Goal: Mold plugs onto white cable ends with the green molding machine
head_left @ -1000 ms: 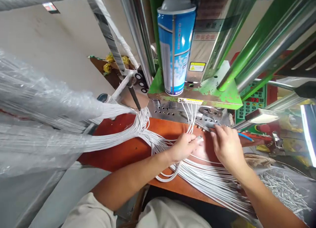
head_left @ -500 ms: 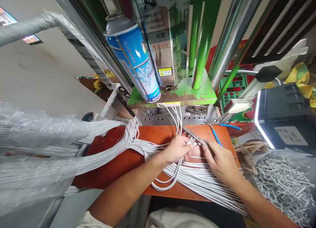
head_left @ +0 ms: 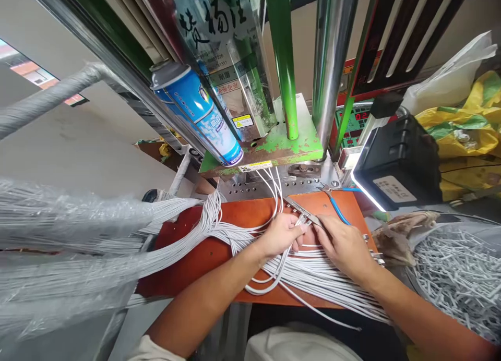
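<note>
My right hand [head_left: 344,243] grips the near end of a narrow metal bar [head_left: 298,207] that has a row of small metal pieces along its edge. Against that edge, my left hand [head_left: 281,235] pinches white cable ends, partly covered by its fingers. More white cables [head_left: 313,275] fan out over the orange-brown board [head_left: 238,207] under both hands. One loose cable end [head_left: 354,328] hangs past the board's front edge. Blue-handled pliers [head_left: 338,209] lie at the board's far right, near my right hand. Several white cables run from behind my left hand up under the green press plate.
A blue spray can [head_left: 207,121] stands on the green press plate [head_left: 301,144]. Plastic-wrapped cable bundles [head_left: 70,215] come in from the left. At right are a black box [head_left: 403,168] with a light strip and a bag of white cut scraps [head_left: 462,272].
The view has swung, so the press appears further left and more of the right side shows. One cable end has come to hang over the board's front edge. Both hands stay at the bar.
</note>
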### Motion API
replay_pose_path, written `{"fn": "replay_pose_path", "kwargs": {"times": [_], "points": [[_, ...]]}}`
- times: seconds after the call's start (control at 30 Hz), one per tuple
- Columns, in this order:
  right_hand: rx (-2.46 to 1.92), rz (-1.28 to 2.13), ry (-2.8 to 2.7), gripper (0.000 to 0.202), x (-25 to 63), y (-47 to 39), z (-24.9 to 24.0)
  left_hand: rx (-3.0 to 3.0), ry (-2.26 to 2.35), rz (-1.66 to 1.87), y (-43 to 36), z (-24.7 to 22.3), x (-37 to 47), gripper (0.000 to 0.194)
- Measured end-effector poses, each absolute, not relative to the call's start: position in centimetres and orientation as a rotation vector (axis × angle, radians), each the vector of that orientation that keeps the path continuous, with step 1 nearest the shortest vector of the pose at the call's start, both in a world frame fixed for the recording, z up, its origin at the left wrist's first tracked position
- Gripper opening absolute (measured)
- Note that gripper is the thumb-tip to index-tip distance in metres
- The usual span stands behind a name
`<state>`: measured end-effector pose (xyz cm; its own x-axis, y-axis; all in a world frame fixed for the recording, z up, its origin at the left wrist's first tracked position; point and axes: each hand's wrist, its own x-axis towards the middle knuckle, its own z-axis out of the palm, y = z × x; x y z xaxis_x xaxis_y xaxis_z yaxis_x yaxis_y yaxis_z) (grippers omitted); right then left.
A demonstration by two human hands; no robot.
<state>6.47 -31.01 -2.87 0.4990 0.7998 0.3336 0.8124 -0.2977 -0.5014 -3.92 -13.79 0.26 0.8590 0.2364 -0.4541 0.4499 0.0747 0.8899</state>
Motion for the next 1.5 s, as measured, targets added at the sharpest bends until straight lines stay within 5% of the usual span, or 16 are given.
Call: {"fn": "replay_pose_path", "kwargs": {"times": [0.9, 1.2, 1.5], "points": [[-2.061, 0.083, -1.249, 0.026, 6.9, -31.2, -2.7, 1.488, 0.439, -0.235, -11.2, 0.8, -3.6, 0.049], [-2.074, 0.130, -1.123, 0.027, 6.9, -31.1, -2.6, 1.584, 0.643, -0.173, -9.9, 1.2, -3.7, 0.021], [-2.037, 0.128, -1.297, 0.028, 7.1, -31.2, -2.8, 1.573, 0.596, -0.228, -10.2, 1.1, -2.9, 0.029]]}}
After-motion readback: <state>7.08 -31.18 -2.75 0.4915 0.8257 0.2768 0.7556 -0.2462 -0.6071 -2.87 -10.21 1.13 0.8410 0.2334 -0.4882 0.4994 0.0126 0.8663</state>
